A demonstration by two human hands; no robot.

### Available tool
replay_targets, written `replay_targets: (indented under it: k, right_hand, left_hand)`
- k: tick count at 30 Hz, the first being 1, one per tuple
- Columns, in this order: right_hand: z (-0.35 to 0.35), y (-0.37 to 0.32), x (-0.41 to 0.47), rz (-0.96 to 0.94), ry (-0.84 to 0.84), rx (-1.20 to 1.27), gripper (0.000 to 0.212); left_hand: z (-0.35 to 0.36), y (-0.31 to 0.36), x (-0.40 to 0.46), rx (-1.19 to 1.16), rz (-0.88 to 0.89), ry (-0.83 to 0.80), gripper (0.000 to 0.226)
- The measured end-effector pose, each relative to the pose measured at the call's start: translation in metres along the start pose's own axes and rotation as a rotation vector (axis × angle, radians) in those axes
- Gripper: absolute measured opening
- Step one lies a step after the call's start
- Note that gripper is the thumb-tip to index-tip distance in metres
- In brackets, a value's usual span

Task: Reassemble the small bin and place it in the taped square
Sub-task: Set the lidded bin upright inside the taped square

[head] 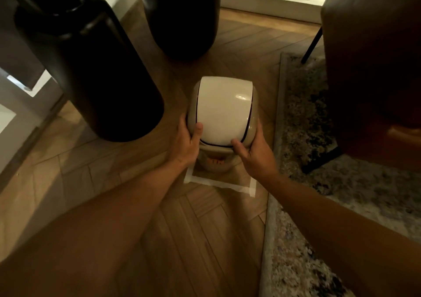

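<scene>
A small beige bin with a white swing lid stands upright on the wooden floor, inside a square of white tape whose near side and corners show. My left hand grips the lid's left edge with the thumb on top. On the opposite side, my right hand holds the lid's right edge, thumb on the near rim. The lid sits on the bin's top. The far side of the tape is hidden behind the bin.
Two tall dark vases stand to the left and behind the bin. A patterned rug lies close on the right, with a brown chair on thin black legs upon it. A white skirting runs along the back.
</scene>
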State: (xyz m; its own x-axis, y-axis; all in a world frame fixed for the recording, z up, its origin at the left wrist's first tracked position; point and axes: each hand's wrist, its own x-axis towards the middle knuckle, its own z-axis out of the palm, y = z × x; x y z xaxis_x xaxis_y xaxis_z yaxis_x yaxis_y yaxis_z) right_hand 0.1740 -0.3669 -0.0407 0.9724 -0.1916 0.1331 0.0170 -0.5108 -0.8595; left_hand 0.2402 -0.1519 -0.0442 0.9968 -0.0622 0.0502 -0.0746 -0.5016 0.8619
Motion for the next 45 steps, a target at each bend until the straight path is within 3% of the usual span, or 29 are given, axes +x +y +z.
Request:
replay_targets:
  k: [13,18,24,28,31,34,37,45]
  right_hand:
    - [-0.012,0.01,0.089,-0.022,-0.122,0.029,0.09]
    - [-0.017,0.001,0.119,0.088,-0.181,0.054,0.098]
    - [-0.019,-0.006,0.133,0.176,-0.215,-0.062,0.103]
    - [-0.036,-0.009,0.142,0.223,-0.372,-0.046,0.096]
    - [-0.046,-0.011,0.142,0.333,-0.222,-0.086,0.077]
    - [-0.047,-0.011,0.141,0.464,-0.135,0.04,0.054]
    - [-0.041,-0.014,0.133,0.549,-0.173,0.133,0.057]
    - [-0.044,-0.024,0.113,0.565,-0.159,0.24,0.058]
  left_hand:
    - [0.008,0.009,0.075,0.062,-0.016,-0.105,0.106]
    - [0.007,0.016,0.113,0.057,-0.075,-0.15,0.09]
    - [-0.009,0.025,0.118,0.059,-0.126,-0.352,0.082]
    - [-0.025,0.03,0.125,0.035,-0.177,-0.277,0.063]
    - [-0.026,0.029,0.128,0.008,-0.337,-0.232,0.051]
    - [-0.023,0.026,0.13,-0.048,-0.425,-0.188,0.047]
    - [-0.021,0.023,0.13,-0.101,-0.438,-0.168,0.052]
    - [-0.024,0.02,0.11,-0.205,-0.437,-0.219,0.057]
